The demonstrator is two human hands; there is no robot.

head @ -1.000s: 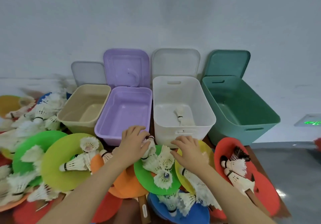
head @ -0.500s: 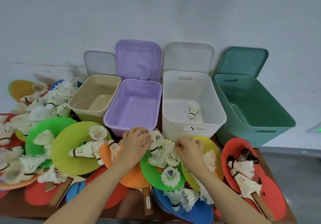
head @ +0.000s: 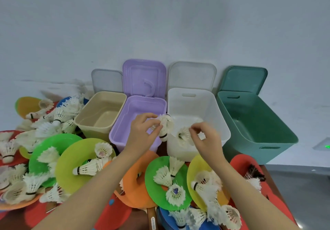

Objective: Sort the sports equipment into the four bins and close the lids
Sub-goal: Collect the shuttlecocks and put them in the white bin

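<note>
Against pale wall, both hands (head: 142, 133) (head: 205, 138) pinch feathery shuttlecocks (head: 166, 126) over white bin (head: 218, 112).

four open bins (head: 189, 104), four lids (head: 192, 75), two hands (head: 142, 133), countless shuttlecocks (head: 175, 194).

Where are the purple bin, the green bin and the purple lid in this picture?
purple bin (head: 119, 133): head view, on its left inner wall.
green bin (head: 250, 120): head view, on its bare inner wall.
purple lid (head: 142, 76): head view, on the flat middle of the lid, which stands upright behind its bin.
</note>
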